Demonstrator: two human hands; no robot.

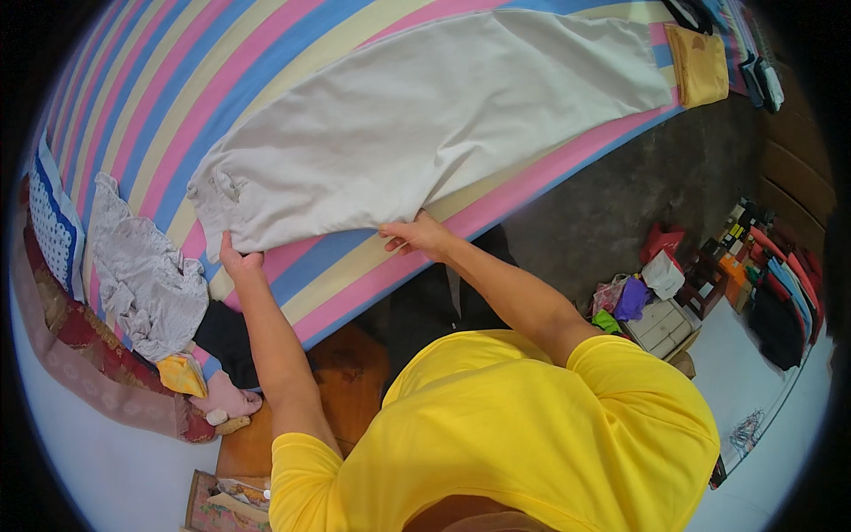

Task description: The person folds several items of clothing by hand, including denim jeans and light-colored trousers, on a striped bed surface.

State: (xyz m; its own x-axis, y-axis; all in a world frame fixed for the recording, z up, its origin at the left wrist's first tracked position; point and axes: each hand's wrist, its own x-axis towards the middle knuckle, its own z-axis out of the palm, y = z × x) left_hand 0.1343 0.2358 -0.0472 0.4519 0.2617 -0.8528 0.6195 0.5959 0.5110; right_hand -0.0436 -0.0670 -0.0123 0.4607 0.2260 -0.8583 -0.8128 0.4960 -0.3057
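A pair of off-white trousers (443, 97), folded lengthwise, lies stretched across a striped bed sheet (177, 97). The waist end is at the left, and the legs reach to the far right. My left hand (238, 259) pinches the near corner of the waist end. Farther right along the same near edge, my right hand (418, 237) grips the cloth by the crotch, some of its fingers hidden under the fabric. Creases run up from my right hand into the leg. Around the waist the cloth is slightly rumpled.
Left on the bed are a crumpled light-grey garment (142, 266), a black cloth (226, 341) and a blue-and-white pillow (55, 217). A folded yellow garment (698, 66) lies at the far right corner. Bags (631, 300) and boxes stand on the dark floor (638, 177) at right.
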